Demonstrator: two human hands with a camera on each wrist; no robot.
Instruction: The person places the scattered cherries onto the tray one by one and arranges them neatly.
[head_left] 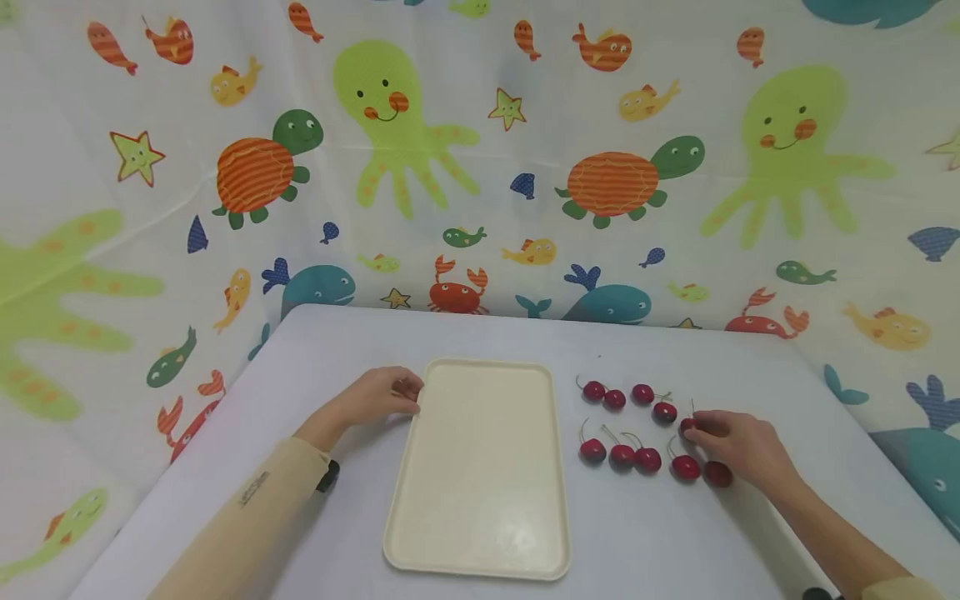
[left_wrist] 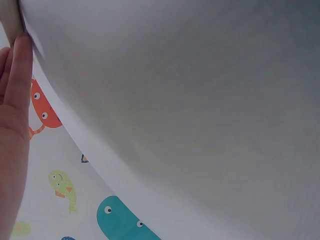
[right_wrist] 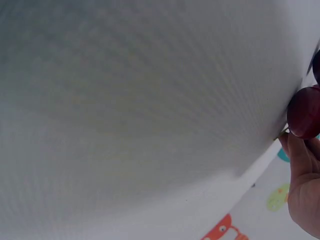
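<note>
A cream rectangular tray (head_left: 480, 475) lies on the white table. My left hand (head_left: 381, 393) is at its left rim, fingers bent and thumb and fingertips against the edge. In the left wrist view, the fingers (left_wrist: 20, 70) reach up to the tray's side (left_wrist: 11, 20). To the right of the tray, my right hand (head_left: 738, 446) pinches a dark red cherry (head_left: 687, 426) between thumb and fingers. Close to that hand lie two more cherries, one with a stem (head_left: 685, 468) and one beside it (head_left: 718, 474). A cherry (right_wrist: 304, 113) shows large by the fingers in the right wrist view.
Several other stemmed cherries lie in two loose rows between tray and right hand, among them a back-row cherry (head_left: 594, 391) and a front-row cherry (head_left: 592, 451). Behind the white table (head_left: 645, 533) hangs a curtain (head_left: 480, 167) printed with sea animals.
</note>
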